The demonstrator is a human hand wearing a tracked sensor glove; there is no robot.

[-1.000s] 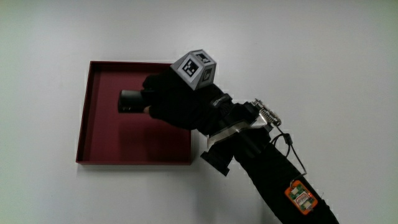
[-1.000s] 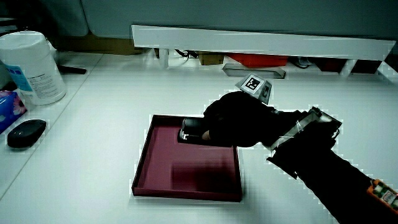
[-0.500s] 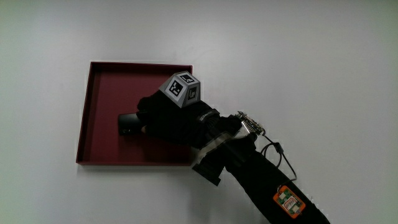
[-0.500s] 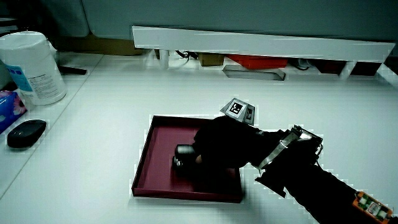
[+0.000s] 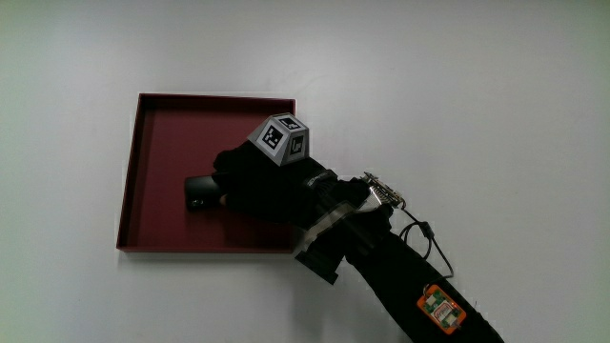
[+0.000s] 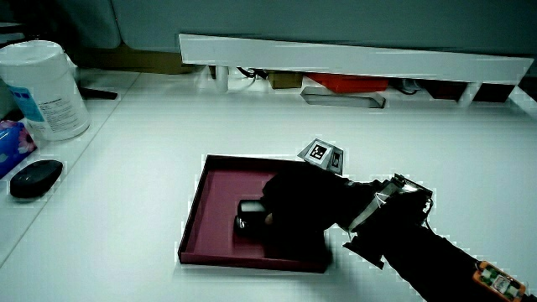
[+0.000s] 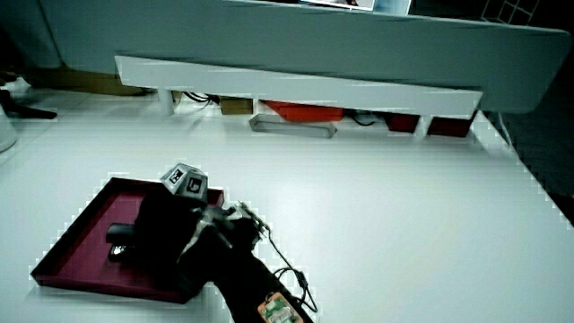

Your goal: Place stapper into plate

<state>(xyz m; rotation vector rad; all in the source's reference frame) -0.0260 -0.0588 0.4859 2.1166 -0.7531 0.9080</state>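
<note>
The stapler point(image 5: 198, 189), a small black one, is lying inside the dark red square plate point(image 5: 152, 143), low against the plate's floor, though whether it is fully resting on the floor cannot be told. Only one end of it is showing past the hand point(image 5: 257, 179); the remainder is hidden under the glove. In a side view the exposed end point(image 6: 248, 211) is showing a paler face just beside the fingertips, and in a side view it point(image 7: 120, 235) is appearing as a dark block between the hand point(image 7: 161, 231) and the plate's raised rim point(image 7: 81, 213).

The hand is curling its fingers around the stapler and holding it, reaching down into the plate point(image 6: 220, 183) over the part of the floor nearer the person. The small patterned cube point(image 5: 283, 138) is sitting on the back of the hand, tilted upward; in both side views it point(image 6: 322, 155) is standing out above the black glove point(image 6: 298, 201).

The forearm point(image 5: 400, 276) is stretching from the hand across the plate's rim and out over the white counter point(image 5: 477, 95), toward the person, with a thin cable point(image 5: 427, 238) looping beside it.

Well apart from the hand, at the counter's edge in a side view, a white canister point(image 6: 44, 91) is standing upright, with a black computer mouse point(image 6: 35, 179) lying nearer the person than it.
</note>
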